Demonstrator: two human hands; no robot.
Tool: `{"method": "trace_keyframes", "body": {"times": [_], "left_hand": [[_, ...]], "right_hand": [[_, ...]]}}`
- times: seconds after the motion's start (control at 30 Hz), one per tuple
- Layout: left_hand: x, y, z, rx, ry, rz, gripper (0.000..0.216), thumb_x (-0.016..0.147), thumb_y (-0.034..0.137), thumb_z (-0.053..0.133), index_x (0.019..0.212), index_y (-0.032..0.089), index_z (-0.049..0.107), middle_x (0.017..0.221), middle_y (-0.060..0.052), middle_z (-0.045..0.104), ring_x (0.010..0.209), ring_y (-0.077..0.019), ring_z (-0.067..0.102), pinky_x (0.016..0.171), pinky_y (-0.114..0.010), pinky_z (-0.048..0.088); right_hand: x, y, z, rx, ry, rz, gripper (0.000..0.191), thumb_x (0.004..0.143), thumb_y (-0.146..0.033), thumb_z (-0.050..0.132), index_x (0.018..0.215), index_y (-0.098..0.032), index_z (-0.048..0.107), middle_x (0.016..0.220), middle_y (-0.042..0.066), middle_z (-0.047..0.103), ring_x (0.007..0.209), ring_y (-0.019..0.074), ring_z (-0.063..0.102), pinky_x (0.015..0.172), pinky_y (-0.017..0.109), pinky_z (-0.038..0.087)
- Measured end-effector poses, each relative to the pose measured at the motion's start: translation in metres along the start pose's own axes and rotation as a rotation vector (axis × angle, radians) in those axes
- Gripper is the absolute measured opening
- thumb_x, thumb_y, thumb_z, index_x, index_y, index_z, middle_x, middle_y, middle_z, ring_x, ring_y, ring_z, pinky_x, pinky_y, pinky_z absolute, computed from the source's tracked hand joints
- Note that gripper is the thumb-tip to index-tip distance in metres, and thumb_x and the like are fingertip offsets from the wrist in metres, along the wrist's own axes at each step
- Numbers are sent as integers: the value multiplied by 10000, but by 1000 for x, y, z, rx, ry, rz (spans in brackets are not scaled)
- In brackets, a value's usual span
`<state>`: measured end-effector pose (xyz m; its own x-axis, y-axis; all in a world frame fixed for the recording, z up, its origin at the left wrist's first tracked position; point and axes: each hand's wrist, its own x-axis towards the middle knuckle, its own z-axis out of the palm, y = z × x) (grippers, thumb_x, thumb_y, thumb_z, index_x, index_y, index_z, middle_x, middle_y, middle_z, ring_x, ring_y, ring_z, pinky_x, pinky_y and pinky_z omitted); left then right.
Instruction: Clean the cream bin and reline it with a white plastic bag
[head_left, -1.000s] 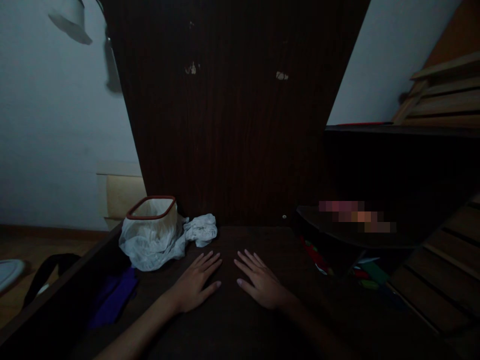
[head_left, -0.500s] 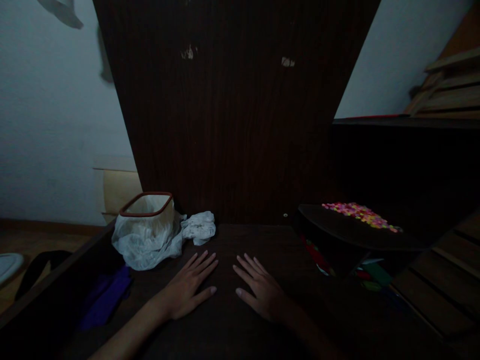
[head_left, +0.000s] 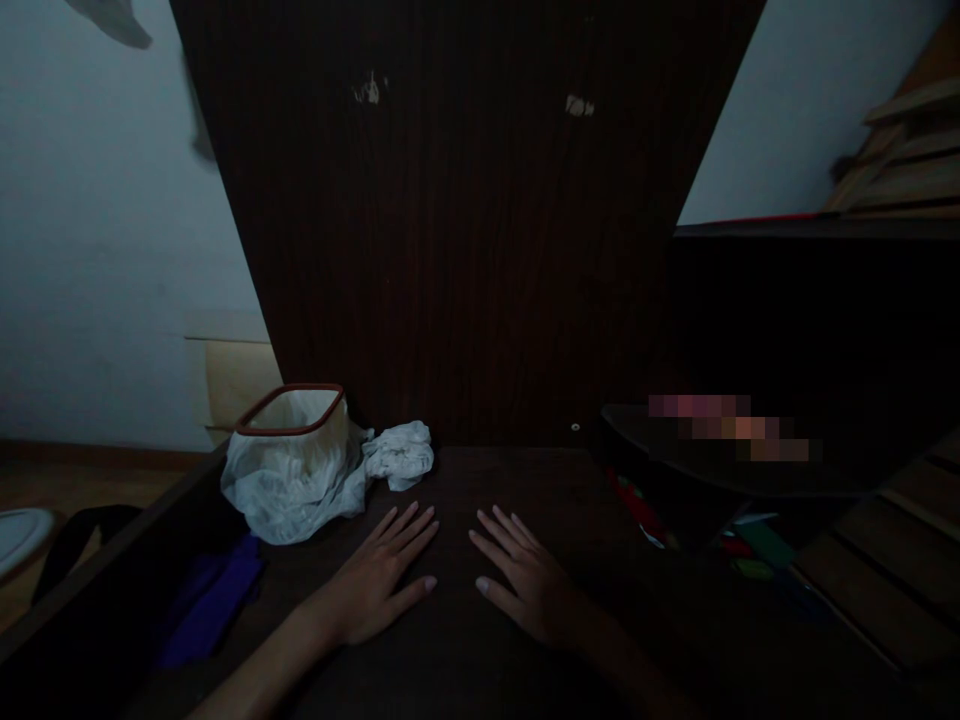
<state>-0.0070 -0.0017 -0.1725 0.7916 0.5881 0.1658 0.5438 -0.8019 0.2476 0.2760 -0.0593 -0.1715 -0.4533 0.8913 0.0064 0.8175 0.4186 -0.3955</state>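
My left hand [head_left: 375, 585] lies flat, palm down, on a dark wooden table [head_left: 465, 660], fingers stretched out and holding nothing. My right hand [head_left: 525, 575] rests flat beside it in the same way, a small gap between the two. Just beyond my left hand stands a small square bin [head_left: 289, 450] with a red-brown rim, lined with a white plastic bag. A crumpled white bag end [head_left: 401, 452] lies to the bin's right, close to my left fingertips but apart from them.
A tall dark wooden panel [head_left: 465, 250] rises behind the table. A dark curved shelf [head_left: 675, 455] with small coloured things sits at right, with coloured items below it. Purple cloth [head_left: 214, 610] lies at the table's left. Wooden slats [head_left: 892, 570] stand far right.
Both hands stay flat in the same place. The view has shifted slightly, tilting up and to the left.
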Motion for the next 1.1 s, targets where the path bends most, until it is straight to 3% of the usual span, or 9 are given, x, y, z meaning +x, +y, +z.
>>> {"method": "trace_keyframes", "body": {"times": [0.23,0.5,0.8,1.1], "left_hand": [[2,3,-2,-11,-39,-31,649,1021,526,438,1593,296,234,1647,-70,269,1533,-336,247,1225,-613,274],[0,-1,1,4,-13,-12,657,1020,519,448,1597,311,212,1649,-63,280,1536,-321,254,1231,-576,283],[1,-1,2,12,-3,-6,653,1020,526,444,1595,300,234,1647,-64,295,1535,-320,264,1233,-566,285],[2,1,0,1,-34,-23,660,1019,532,443,1594,277,244,1656,-78,261,1542,-331,230,1239,-594,254]], "right_hand": [[-2,2,3,-31,21,-24,609,1032,-515,411,1559,-210,380,1665,79,214,1559,304,131,1261,574,152],[-2,3,5,-16,59,-32,616,1023,-499,443,1557,-199,381,1654,88,248,1554,308,164,1257,584,169],[-1,2,2,-39,17,-12,634,1028,-498,428,1567,-173,355,1664,88,212,1557,309,141,1264,567,149],[-2,8,10,-52,82,-53,600,1029,-477,445,1553,-191,387,1654,85,253,1554,300,169,1262,563,173]]}}
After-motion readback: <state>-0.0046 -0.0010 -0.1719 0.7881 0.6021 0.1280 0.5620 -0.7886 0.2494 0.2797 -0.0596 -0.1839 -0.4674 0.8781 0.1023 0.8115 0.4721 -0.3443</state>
